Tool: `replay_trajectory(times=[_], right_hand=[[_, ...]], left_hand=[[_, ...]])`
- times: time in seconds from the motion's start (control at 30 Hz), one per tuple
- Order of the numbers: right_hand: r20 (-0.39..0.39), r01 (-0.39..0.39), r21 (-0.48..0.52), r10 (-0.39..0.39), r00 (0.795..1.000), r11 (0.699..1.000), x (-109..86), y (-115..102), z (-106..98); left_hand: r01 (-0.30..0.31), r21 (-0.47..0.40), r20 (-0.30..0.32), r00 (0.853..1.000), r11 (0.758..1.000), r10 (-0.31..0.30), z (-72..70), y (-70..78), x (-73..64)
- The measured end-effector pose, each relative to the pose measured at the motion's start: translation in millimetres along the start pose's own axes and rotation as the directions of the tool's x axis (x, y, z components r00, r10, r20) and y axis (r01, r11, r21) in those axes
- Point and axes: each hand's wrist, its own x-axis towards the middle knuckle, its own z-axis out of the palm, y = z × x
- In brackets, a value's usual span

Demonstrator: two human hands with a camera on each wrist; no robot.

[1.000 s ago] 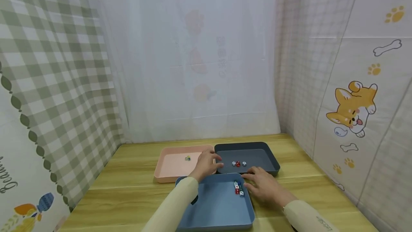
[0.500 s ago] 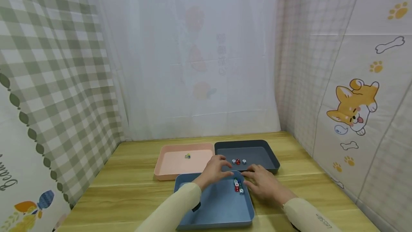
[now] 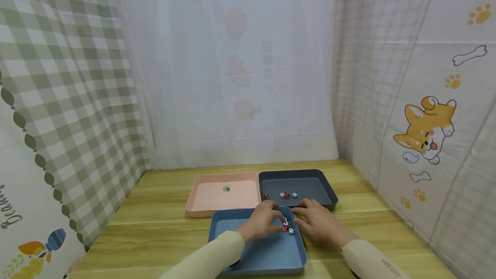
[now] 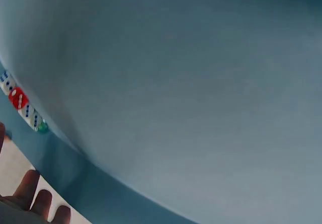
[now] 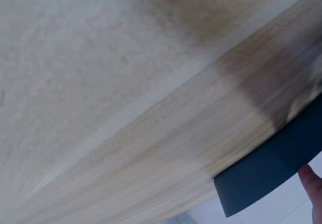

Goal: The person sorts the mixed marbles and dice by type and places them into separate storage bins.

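The blue tray (image 3: 267, 255) lies nearest, with a small cluster of white, red, blue and green dice (image 3: 290, 230) along its right wall. My left hand (image 3: 263, 222) is over this tray, thumb and forefinger spread just left of the dice. Whether the fingertips touch a die is hard to tell. In the left wrist view, a red die (image 4: 18, 98) sits in a row with white ones. My right hand (image 3: 318, 224) rests by the tray's far right corner, fingers loosely extended and holding nothing. In the right wrist view, a fingertip meets the dark tray (image 5: 266, 163).
Behind are a pink tray (image 3: 217, 203) with small yellowish clear dice (image 3: 226, 188) and a dark grey tray (image 3: 306, 184). That grey one has a red die (image 3: 265, 196) at its left and several others in a row. Fabric curtains (image 3: 240, 76) enclose the wooden table (image 3: 155, 223).
My left hand has moved from the dark grey tray's left corner back toward me, over the blue tray's dice. A red die now shows where that hand was. My right hand stays put.
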Motion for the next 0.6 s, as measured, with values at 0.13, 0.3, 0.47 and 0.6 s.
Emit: replay_trajectory(times=[0.13,0.3,0.47,0.6], right_hand=[[-0.006,0.004,-0.001,-0.004,1.000,1.000,0.1,0,0],[0.003,-0.017,0.007,0.017,1.000,1.000,-1.8,1,1],[-0.001,-0.004,0.005,0.004,1.000,1.000,-0.8,2,2],[-0.012,0.012,-0.009,-0.013,1.000,1.000,1.6,3,3]], left_hand=[[-0.004,0.066,-0.005,1.000,0.998,0.004,3.9,4.0,-1.2],[0.028,0.118,-0.003,1.000,0.993,-0.028,12.4,6.6,1.2],[0.013,0.162,0.010,1.000,0.987,-0.015,15.0,5.7,3.8],[-0.011,0.188,0.004,1.000,0.982,0.011,15.8,4.2,5.1]])
